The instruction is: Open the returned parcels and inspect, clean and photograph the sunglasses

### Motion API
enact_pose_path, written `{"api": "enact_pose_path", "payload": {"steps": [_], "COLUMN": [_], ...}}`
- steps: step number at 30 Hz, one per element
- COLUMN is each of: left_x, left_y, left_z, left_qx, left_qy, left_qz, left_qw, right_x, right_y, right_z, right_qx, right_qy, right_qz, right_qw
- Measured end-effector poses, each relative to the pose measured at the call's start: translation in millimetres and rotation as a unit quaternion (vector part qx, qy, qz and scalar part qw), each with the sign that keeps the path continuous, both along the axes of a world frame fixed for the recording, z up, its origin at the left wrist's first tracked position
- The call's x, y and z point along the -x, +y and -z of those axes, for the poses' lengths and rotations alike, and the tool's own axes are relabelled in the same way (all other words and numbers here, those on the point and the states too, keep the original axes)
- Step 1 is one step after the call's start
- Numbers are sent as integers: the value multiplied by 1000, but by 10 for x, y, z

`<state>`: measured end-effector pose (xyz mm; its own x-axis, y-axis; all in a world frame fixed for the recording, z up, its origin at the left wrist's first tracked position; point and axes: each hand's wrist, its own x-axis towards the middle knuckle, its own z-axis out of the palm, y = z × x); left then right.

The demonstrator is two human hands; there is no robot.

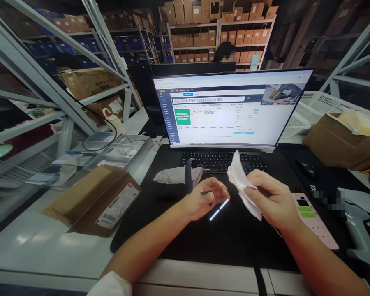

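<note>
My right hand (273,199) pinches a crumpled white tissue (242,185) in front of the keyboard. To its left is my left hand (205,197), its fingers curled inward, with a thin dark piece showing at the thumb. What that hand holds is mostly hidden. A bright, glossy strip (218,209) shows just below its fingertips against the black desk mat (185,240). A curved black strap (189,174) stands up by the left wrist. Behind it lies a greyish-white pouch (169,176).
A monitor (216,119) stands behind the keyboard (209,161). On the left are a cardboard box (95,199) and a grey tray (135,144). A pink phone (314,222), a handheld scanner (359,230), a mouse (306,167) and an open carton (345,142) occupy the right.
</note>
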<state>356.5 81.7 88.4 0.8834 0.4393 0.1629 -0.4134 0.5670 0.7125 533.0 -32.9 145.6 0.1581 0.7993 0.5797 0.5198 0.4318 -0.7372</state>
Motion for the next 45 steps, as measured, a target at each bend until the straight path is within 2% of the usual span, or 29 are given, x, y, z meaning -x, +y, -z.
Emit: {"api": "enact_pose_path", "payload": {"steps": [7,10,13,16,20,23,27,28,31,34,38,41,43,45], "left_x": [-33,-57,-78,-87,-88,-91,-103,-106,-112,-108,-101,-99,-98,-101], "left_y": [-64,-99,-128,-145,-169,-193,-199,-196,-188,-198,-205,-180,-162,-156], "left_z": [62,88,107,122,131,130,134,137,149,170,183,167,153,147], "left_qx": [50,54,62,50,15,11,41,52,67,29,9,10,8,11], "left_qy": [32,32,43,65,75,99,95,92,91,92,101,99,90,89], "left_qz": [25,35,33,34,31,45,56,56,39,47,58,58,63,60], "left_qw": [998,997,997,996,997,994,993,993,993,994,993,993,994,994], "right_x": [91,109,108,99,101,90,61,61,87,112,73,14,-1,21], "right_y": [35,71,98,106,134,174,172,160,129,137,195,234,236,214], "right_z": [46,87,134,168,217,250,231,218,198,227,299,320,304,276], "right_qx": [-49,-67,-50,-23,-55,-93,-122,-124,-114,-92,-104,-130,-127,-122], "right_qy": [-46,-102,-161,-201,-230,-217,-143,-135,-162,-192,-232,-251,-227,-192], "right_qz": [9,5,-8,-29,-16,34,92,84,3,-36,-32,20,62,71], "right_qw": [998,993,986,979,972,971,978,980,980,977,967,959,964,971]}}
